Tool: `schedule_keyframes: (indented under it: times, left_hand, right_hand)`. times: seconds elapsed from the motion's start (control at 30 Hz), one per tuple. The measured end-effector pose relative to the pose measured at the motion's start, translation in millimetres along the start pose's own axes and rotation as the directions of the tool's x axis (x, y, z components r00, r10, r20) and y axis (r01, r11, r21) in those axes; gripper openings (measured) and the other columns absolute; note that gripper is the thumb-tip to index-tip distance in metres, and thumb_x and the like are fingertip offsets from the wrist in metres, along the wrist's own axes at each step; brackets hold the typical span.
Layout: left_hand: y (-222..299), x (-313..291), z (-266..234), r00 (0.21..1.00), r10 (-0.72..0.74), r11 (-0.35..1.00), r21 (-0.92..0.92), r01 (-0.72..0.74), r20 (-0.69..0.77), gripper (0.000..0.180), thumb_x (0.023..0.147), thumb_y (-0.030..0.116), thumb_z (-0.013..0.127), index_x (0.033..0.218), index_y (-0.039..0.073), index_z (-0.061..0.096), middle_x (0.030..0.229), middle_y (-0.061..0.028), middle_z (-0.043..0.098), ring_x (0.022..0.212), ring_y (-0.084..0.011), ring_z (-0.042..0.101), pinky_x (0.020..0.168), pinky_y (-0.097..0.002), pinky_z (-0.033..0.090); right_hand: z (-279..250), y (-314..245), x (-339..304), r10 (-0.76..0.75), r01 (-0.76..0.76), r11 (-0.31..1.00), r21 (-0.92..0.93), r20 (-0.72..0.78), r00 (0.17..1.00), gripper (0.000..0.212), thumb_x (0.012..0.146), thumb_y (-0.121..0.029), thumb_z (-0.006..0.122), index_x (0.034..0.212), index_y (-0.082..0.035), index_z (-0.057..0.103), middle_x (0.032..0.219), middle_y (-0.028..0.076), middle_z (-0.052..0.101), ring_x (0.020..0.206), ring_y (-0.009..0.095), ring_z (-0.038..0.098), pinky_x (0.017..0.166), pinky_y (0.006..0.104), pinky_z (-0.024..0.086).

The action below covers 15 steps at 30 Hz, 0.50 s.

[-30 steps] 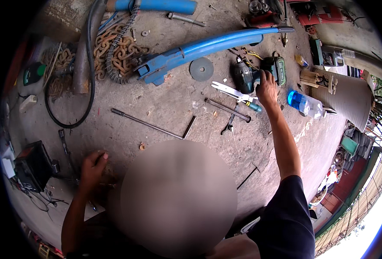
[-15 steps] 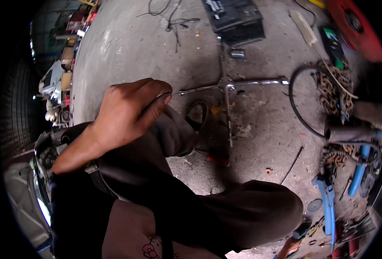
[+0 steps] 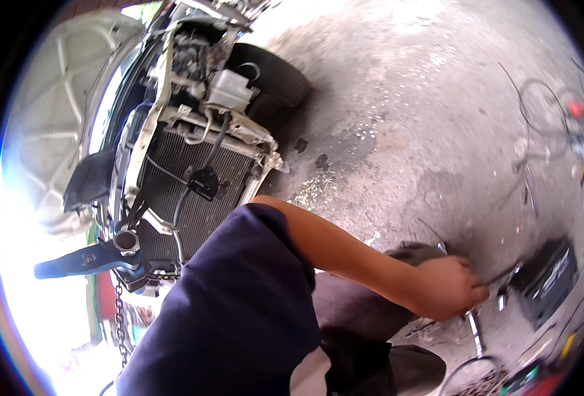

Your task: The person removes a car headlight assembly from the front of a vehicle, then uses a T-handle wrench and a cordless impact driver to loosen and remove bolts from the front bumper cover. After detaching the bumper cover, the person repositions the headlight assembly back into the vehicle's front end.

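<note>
My left hand [image 3: 447, 290] reaches out over my trouser leg [image 3: 364, 303], its fingers curled closed. Whatever they may hold is hidden from this side. Around the hand, parts of a four-way lug wrench [image 3: 475, 333] show on the concrete floor. Its middle is covered by the hand, and I cannot tell whether the two touch. A small metal socket [image 3: 502, 301] lies just beyond, next to a black battery-like box [image 3: 548, 284]. My right hand is out of view.
To the left stands a car front with an exposed radiator [image 3: 196, 198], a white reservoir [image 3: 230, 89], a tire [image 3: 275, 79] and a raised hood [image 3: 67, 86]. A blue metal arm [image 3: 81, 261] and a hanging chain [image 3: 119, 310] are beside it. Thin cable [image 3: 529, 125] lies at right.
The view has swung left, bringing the car front in and moving the battery-like box to the right. My left hand now covers the lug wrench's middle. A hand at the lower right edge has left view.
</note>
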<state>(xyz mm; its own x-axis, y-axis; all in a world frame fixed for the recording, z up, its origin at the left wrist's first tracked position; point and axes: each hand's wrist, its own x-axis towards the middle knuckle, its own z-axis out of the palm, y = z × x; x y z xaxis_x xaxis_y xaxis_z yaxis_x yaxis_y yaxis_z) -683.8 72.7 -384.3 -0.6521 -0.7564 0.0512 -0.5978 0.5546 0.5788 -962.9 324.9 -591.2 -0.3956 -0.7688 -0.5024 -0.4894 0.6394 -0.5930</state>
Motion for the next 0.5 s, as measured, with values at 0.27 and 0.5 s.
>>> schedule_keyframes:
  times: [0.27, 0.5]
  left_hand:
    - [-52.2, -1.0, -35.9, 0.919, -0.382, 0.914, -0.186, 0.36, -0.098, 0.024, 0.078, 0.018, 0.062, 0.095, 0.003, 0.054, 0.082, -0.0118, 0.061, 0.078, -0.0326, 0.062, 0.072, -0.0428, 0.047]
    - [-51.1, -0.2, -34.7, 0.754, -0.64, 0.765, -0.208, 0.61, -0.146, 0.037, 0.078, 0.017, 0.06, 0.11, 0.0, 0.055, 0.09, -0.0133, 0.062, 0.083, -0.0326, 0.064, 0.072, -0.0441, 0.049]
  right_hand:
    - [-31.5, -201.7, 107.2, -0.286, 0.275, 0.957, 0.09, 0.153, 0.946, 0.064, 0.074, -0.015, 0.078, 0.131, 0.003, 0.054, 0.116, 0.016, 0.066, 0.1, 0.029, 0.061, 0.097, 0.0419, 0.044]
    - [30.6, -501.5, 164.4, -0.642, 0.706, 0.708, -0.016, 0.402, 0.653, 0.043, 0.076, -0.01, 0.077, 0.112, 0.008, 0.061, 0.11, 0.019, 0.066, 0.1, 0.033, 0.06, 0.093, 0.0424, 0.046]
